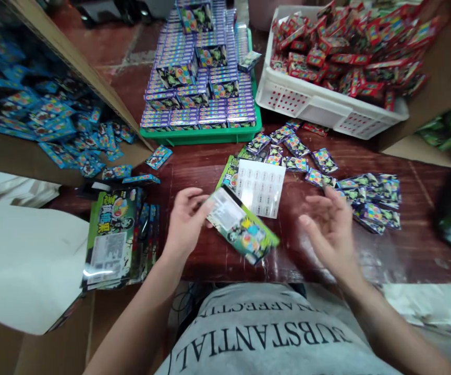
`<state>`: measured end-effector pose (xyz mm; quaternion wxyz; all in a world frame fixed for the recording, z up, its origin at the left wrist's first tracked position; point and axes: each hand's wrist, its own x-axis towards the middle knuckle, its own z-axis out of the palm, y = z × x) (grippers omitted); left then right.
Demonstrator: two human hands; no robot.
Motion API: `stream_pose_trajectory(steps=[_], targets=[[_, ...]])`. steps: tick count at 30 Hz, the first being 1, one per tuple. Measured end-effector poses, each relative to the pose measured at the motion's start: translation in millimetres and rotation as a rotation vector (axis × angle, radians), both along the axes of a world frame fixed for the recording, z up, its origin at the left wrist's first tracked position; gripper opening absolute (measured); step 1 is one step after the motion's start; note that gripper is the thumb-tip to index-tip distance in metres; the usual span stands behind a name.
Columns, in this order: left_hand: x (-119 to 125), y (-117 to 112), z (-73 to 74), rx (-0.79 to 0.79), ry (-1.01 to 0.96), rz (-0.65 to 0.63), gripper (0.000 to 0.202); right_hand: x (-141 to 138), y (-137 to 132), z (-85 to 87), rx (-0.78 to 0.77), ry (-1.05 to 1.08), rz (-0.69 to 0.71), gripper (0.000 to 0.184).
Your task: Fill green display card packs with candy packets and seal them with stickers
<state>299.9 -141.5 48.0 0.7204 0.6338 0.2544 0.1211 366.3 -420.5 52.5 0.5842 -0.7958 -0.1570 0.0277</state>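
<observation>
My left hand (186, 221) is closed on the upper end of a filled green plastic packet (241, 226), which hangs tilted over the dark red table (416, 245). My right hand (330, 229) hovers to the right of the packet, fingers apart and holding nothing. Just behind the packet lies a white sticker sheet (262, 187) on top of another green packet (230, 172). Small loose green boxes (369, 200) are scattered beyond and to the right of my right hand.
A stack of finished green packets (113, 237) lies at the table's left edge. A green tray (202, 135) holds purple boxes. A white crate (327, 107) holds red boxes. A cardboard box (72, 57) at left holds blue boxes. White sheets lie at far left.
</observation>
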Motion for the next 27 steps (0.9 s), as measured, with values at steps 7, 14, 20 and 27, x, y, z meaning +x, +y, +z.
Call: stream_pose_trajectory(steps=[7,14,20,27], targets=[[-45,-53,-2.0,0.035,-0.063,-0.187,0.063,-20,9,-19.3,0.163,0.07,-0.163,0.066],[-35,-77,-4.2,0.138,-0.091,-0.377,0.046,-4,2,-6.6,0.142,0.088,0.103,0.078],[-22,-79,-3.8,0.093,-0.135,-0.521,0.058,-16,3,-18.5,0.121,-0.012,0.193,0.074],[-19,-72,-2.0,0.137,-0.12,-0.416,0.011,-23,3,-26.0,0.116,0.055,0.24,0.077]])
